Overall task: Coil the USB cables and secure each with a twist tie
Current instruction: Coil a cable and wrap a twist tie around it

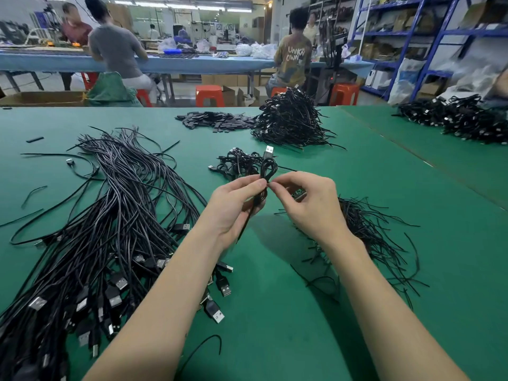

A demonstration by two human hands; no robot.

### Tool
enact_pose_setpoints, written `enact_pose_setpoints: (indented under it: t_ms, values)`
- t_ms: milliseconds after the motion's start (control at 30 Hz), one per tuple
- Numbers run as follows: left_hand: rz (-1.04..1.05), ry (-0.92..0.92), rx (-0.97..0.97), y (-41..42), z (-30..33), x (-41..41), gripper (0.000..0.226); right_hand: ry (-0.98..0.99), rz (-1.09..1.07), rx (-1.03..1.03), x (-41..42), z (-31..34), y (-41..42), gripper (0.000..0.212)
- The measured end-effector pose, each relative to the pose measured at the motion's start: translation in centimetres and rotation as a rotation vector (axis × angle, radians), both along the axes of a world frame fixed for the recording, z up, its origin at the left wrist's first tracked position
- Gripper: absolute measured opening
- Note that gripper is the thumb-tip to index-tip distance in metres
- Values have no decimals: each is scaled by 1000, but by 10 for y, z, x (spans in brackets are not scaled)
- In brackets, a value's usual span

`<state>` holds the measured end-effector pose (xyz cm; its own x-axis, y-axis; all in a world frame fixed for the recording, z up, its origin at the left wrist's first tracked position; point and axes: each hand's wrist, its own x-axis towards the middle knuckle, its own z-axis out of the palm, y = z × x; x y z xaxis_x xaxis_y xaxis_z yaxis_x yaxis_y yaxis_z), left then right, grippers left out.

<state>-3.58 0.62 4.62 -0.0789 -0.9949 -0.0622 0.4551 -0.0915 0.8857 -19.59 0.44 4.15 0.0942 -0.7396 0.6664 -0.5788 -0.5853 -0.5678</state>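
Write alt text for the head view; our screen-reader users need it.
A left hand holds a coiled black USB cable above a green table mat while the right hand pinches a twist tie at its middle. Loose black USB cables lie left, black twist ties right.

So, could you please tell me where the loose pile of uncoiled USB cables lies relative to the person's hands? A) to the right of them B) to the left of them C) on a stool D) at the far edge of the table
B: the uncoiled USB cables spread across the green table to the left of the left hand, while thin twist ties lie under and to the right of the right hand.
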Motion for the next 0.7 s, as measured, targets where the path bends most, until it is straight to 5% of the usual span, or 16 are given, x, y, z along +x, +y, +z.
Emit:
enact_pose_setpoints:
  t_ms: [200, 267, 367, 433, 567, 700]
  values:
    - [14, -64, -95, 2, 3, 0, 12, -1343, 524, 1274, 14, 13, 3, 11]
    - [10, -54, -60, 1, 4, 0, 10, -1161, 499, 1174, 11, 12, 3, 9]
    - [22, 4, 8, 0, 4, 4, 10, -364, 199, 561, 10, 8, 5, 9]
    - [15, 10, 35, -1, 4, 6, 10, -44, 50, 236, 9, 4, 4, 16]
    - [-19, 48, 66, -1, 3, 8, 9, 128, 17, -64, 3, -3, 3, 18]
    - [-44, 32, 73, 0, 2, 6, 10, 40, -37, -122, 9, -8, 1, 21]
